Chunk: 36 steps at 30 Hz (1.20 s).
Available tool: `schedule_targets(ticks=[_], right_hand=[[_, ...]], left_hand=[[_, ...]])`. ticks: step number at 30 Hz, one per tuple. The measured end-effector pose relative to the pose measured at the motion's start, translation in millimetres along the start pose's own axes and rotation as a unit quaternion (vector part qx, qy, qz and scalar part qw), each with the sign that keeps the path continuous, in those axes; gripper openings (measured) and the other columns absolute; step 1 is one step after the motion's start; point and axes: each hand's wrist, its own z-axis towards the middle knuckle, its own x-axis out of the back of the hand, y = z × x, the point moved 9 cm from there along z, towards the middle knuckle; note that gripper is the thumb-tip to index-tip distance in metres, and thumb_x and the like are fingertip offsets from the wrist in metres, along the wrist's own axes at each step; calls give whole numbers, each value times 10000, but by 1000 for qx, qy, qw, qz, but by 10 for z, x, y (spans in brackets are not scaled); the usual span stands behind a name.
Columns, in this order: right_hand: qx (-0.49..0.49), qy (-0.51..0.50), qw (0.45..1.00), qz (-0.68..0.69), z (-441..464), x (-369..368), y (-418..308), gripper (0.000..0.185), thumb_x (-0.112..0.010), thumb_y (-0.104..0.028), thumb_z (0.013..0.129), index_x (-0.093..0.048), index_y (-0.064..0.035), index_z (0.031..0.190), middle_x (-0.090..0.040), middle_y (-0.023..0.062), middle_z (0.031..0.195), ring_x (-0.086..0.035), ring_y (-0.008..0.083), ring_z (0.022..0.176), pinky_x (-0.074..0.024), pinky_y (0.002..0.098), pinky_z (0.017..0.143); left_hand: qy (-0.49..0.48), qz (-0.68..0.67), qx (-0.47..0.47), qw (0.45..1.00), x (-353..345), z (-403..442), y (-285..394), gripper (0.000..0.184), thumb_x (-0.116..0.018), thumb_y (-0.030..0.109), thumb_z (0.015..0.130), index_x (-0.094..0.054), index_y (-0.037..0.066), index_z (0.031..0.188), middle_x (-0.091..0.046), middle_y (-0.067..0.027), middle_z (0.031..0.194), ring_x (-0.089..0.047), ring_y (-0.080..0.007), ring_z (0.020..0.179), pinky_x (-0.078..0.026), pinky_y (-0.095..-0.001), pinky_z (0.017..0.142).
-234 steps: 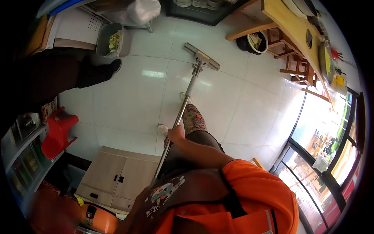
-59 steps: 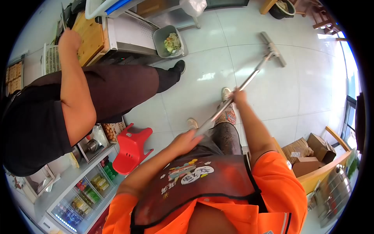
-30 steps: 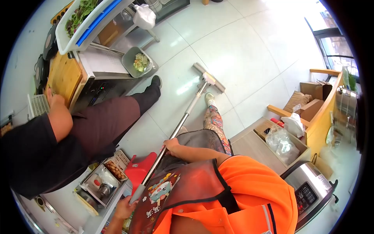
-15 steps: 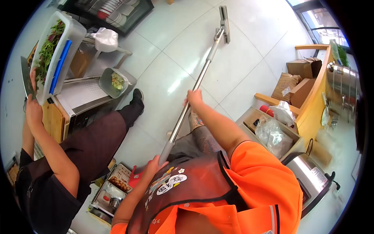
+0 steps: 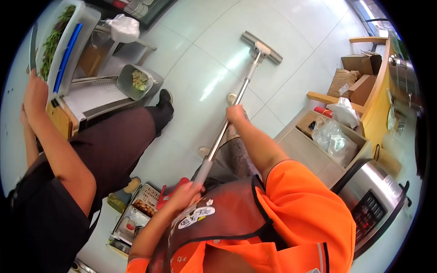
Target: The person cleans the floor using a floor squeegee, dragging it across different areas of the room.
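In the head view, you have one mop [image 5: 261,47], its wide head on the floor tiles [image 5: 200,68] ahead of you. Your two hands are closed around its pole: your right hand [image 5: 235,113] higher up on the metal, your left hand [image 5: 185,195] on the grey grip near your apron [image 5: 223,214]. The apron carries two white ovals with characters too blurred for you to read. To your left, another person's hand [image 5: 35,95] grips one knife [image 5: 33,48] beside one tub of greens [image 5: 77,50]; one scrap bin [image 5: 152,86] stands nearby. At your right are three brown packages [image 5: 363,89] and one appliance [image 5: 378,204] with red digits lit.
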Motion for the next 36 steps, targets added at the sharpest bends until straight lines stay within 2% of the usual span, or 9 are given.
schedule_targets(ticks=[2,3,10,14,16,24,26,28,36], right_hand=[[-75,-20,971,225,-541,-414,-623,177,-602,-165,731,-610,9,757,-640,171,717,-644,306,685,-485,407,569],[-242,21,817,523,-915,-586,-761,200,-599,-144,727,-570,49,770,-626,213,732,-641,329,705,-494,419,589],[-333,30,655,678,-1737,-748,-1411,249,-509,-47,742,-459,137,901,-561,281,703,-600,326,475,-480,406,393],[-197,92,847,485,-854,-742,-551,176,-520,-44,742,-493,120,798,-565,211,603,-600,339,487,-494,410,437],[-344,67,711,609,-721,-338,51,187,-533,-73,755,-542,100,826,-591,190,628,-618,320,524,-513,380,492],[-317,88,752,571,-409,-43,762,204,-549,-110,751,-577,45,622,-592,172,571,-647,256,566,-506,377,495],[38,-49,998,1,-555,-161,-348,192,-567,-137,790,-609,-8,654,-625,127,673,-633,267,652,-508,396,597],[-310,29,717,624,-1193,-923,-642,227,-558,-169,794,-550,49,854,-628,214,832,-627,328,780,-481,460,746],[-291,24,766,573,-1679,-1025,-1043,358,-570,-120,765,-441,136,981,-582,284,842,-623,362,759,-511,412,672]], left_hand=[[34,-3,46,998,169,-492,-607,353,-461,390,930,-571,54,926,-541,1,741,-478,-64,638,-389,-217,572],[53,0,55,997,273,-770,-884,356,-460,391,931,-571,53,927,-542,0,743,-478,-65,640,-390,-218,574],[138,90,2,986,454,-1439,-1564,375,-450,402,934,-570,47,938,-553,-5,753,-484,-73,650,-396,-226,584],[96,91,-77,988,217,-541,-1096,386,-444,408,936,-570,44,945,-559,-8,760,-487,-77,656,-399,-230,589],[60,78,-104,990,16,-59,-663,391,-441,411,936,-570,42,948,-562,-9,763,-489,-80,659,-401,-232,592],[-32,-109,32,993,-377,300,-118,408,-390,415,953,-543,47,868,-530,-15,654,-475,-81,569,-369,-227,522],[3,43,-49,998,-81,-96,-516,402,-403,404,949,-538,35,870,-553,-31,681,-509,-109,599,-398,-240,556],[50,54,-2,997,157,-616,-904,399,-409,401,946,-537,31,868,-553,-37,680,-513,-116,601,-402,-248,559],[163,180,57,968,352,-1253,-1242,388,-434,387,935,-533,19,863,-550,-59,679,-531,-142,610,-419,-281,572]])
